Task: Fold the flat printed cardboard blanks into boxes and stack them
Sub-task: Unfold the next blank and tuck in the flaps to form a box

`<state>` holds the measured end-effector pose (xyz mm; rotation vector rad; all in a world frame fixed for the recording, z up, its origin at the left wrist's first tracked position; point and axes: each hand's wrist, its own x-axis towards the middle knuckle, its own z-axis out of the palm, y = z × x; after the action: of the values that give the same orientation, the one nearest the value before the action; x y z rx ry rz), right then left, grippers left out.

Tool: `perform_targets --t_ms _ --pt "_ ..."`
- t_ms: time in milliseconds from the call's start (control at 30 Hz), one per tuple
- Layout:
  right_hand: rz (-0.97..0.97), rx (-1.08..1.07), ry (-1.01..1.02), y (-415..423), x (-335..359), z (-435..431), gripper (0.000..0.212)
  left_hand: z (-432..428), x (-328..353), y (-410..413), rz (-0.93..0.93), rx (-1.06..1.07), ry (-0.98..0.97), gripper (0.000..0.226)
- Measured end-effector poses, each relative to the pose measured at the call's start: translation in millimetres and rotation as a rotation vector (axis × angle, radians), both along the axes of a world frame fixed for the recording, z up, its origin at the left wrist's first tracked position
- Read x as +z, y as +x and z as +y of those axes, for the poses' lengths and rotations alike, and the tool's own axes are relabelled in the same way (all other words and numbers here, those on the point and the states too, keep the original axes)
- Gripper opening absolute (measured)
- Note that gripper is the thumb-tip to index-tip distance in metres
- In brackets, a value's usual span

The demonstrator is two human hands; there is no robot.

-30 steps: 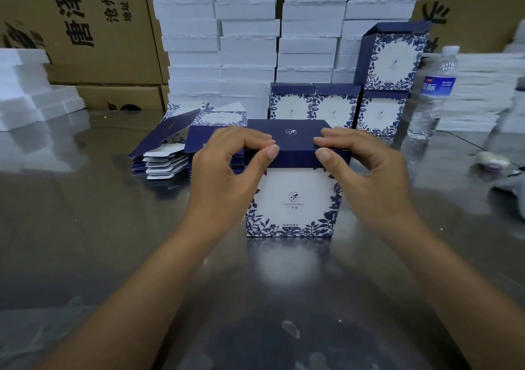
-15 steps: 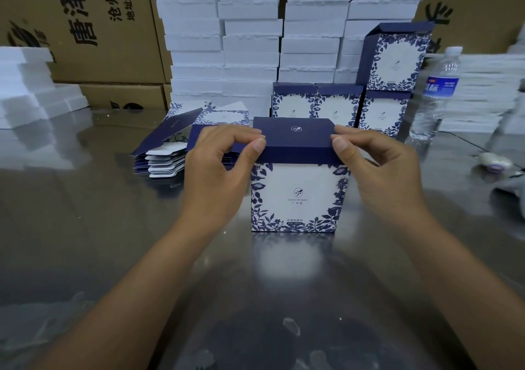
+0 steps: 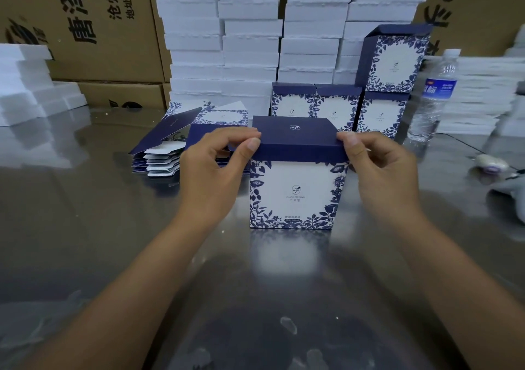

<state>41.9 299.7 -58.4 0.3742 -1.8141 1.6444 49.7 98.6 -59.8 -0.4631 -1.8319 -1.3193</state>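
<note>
Printed box (image 3: 297,196) is standing upright on the shiny table (image 3: 85,227) directly in front of you in the head view, and its navy lid (image 3: 295,139) is lying flat on top.

— And what are your hands doing?

— Your left hand (image 3: 211,176) is pinching the lid's left edge between thumb and curled fingers. Your right hand (image 3: 380,171) is pinching the right edge the same way.

— What is sitting around you?

— Finished boxes (image 3: 338,105) are standing just behind, with one stacked on another at the right. Flat blanks (image 3: 162,159) are lying piled to your left. A water bottle (image 3: 431,97) is standing at your right, and white foam slabs (image 3: 250,37) are rising in stacks between brown cartons (image 3: 85,29).
</note>
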Motion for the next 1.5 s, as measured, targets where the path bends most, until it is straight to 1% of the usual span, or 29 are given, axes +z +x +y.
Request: perform_targets --t_ms 100,133,167,233,300,367,433,500,600,733,800,900,1033,1133,1167,1200,1233,1300,1333,1367,1500 --pt "0.028 -0.007 0.012 0 0 -1 0.011 2 2 1 -0.033 -0.020 0.063 0.018" --pt "0.039 -0.024 0.012 -1 -1 -1 0.007 2 2 2 -0.048 -0.028 0.084 0.019" --pt "0.060 -0.066 0.030 0 -2 -2 0.008 3 2 3 -0.066 -0.038 0.111 0.018" --pt "0.137 -0.226 0.161 3 -6 -4 0.015 5 2 4 -0.088 -0.058 0.159 0.017" --pt "0.232 -0.348 0.322 8 -11 -10 0.011 9 1 5 -0.102 -0.076 0.176 0.016" --pt "0.242 -0.363 0.457 12 -18 -18 0.031 15 -1 8 -0.112 -0.093 0.169 0.018" --pt "0.152 -0.322 0.535 13 -22 -24 0.053 20 -4 10 -0.106 -0.107 0.132 0.021" --pt "0.064 -0.282 0.540 13 -23 -25 0.069 24 -8 11 -0.104 -0.129 0.066 0.025" --pt "-0.014 -0.284 0.479 12 -24 -22 0.082 30 -16 12 -0.103 -0.142 -0.094 0.036" --pt "-0.127 -0.202 0.321 10 -29 -27 0.099 39 -22 14 -0.200 -0.209 -0.202 0.045" --pt "-0.143 -0.163 0.297 6 -32 -28 0.107 40 -25 15 -0.229 -0.254 -0.248 0.051" --pt "-0.143 -0.198 0.320 1 -34 -27 0.107 39 -29 11 -0.229 -0.274 -0.301 0.057" --pt "-0.099 -0.286 0.355 -9 -33 -23 0.101 35 -37 1 -0.224 -0.271 -0.334 0.057" --pt "-0.090 -0.368 0.363 -22 -29 -16 0.099 27 -44 -10 -0.331 -0.259 -0.292 0.045" --pt "-0.089 -0.399 0.364 -27 -26 -11 0.098 25 -45 -14 -0.386 -0.244 -0.272 0.035" --pt "-0.085 -0.427 0.363 -33 -22 -6 0.098 24 -45 -19 -0.444 -0.238 -0.220 0.019" --pt "-0.078 -0.452 0.359 -39 -16 0 0.098 23 -46 -24 -0.505 -0.248 -0.126 0.009" --pt "-0.052 -0.491 0.341 -52 -1 14 0.098 23 -45 -32 -0.633 -0.294 0.101 0.022" --pt "-0.036 -0.509 0.333 -59 7 20 0.097 24 -44 -34 -0.677 -0.312 0.181 0.027" --pt "-0.023 -0.530 0.329 -67 16 26 0.097 26 -43 -35 -0.700 -0.320 0.219 0.031" --pt "0.017 -0.612 0.369 -102 50 38 0.099 36 -46 -37 -0.693 -0.341 0.211 0.041"
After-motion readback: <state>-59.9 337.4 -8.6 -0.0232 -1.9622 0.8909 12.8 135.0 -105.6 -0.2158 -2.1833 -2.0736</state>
